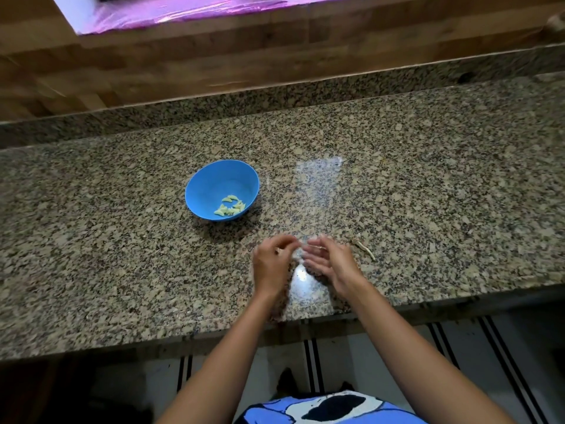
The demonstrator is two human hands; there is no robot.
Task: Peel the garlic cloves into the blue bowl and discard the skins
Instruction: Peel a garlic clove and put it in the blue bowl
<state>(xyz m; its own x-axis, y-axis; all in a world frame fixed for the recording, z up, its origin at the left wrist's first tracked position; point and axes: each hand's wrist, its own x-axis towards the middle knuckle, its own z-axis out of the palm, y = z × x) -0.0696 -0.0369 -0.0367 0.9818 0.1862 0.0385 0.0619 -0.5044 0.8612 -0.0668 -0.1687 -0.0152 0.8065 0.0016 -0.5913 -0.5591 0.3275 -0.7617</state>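
A blue bowl (211, 185) sits on the granite counter (428, 179), with peeled garlic cloves (230, 206) in its bottom. Nearer the counter's edge, the left hand (270, 261) curls its fingers; blur hides whether it pinches anything. Just beside it, the right hand (331, 264) has its fingers loosely extended. A dry stem scrap (365, 250) lies to the right.

No readable txt, labels, brand names or nos. anywhere in view. Blue bowl (211, 185): plain, unmarked. Shirt (330, 407) at btm edge: blue/white/black graphic print, no letters legible. Granite counter (428, 194), wood wall (275, 56): no signs or stickers.
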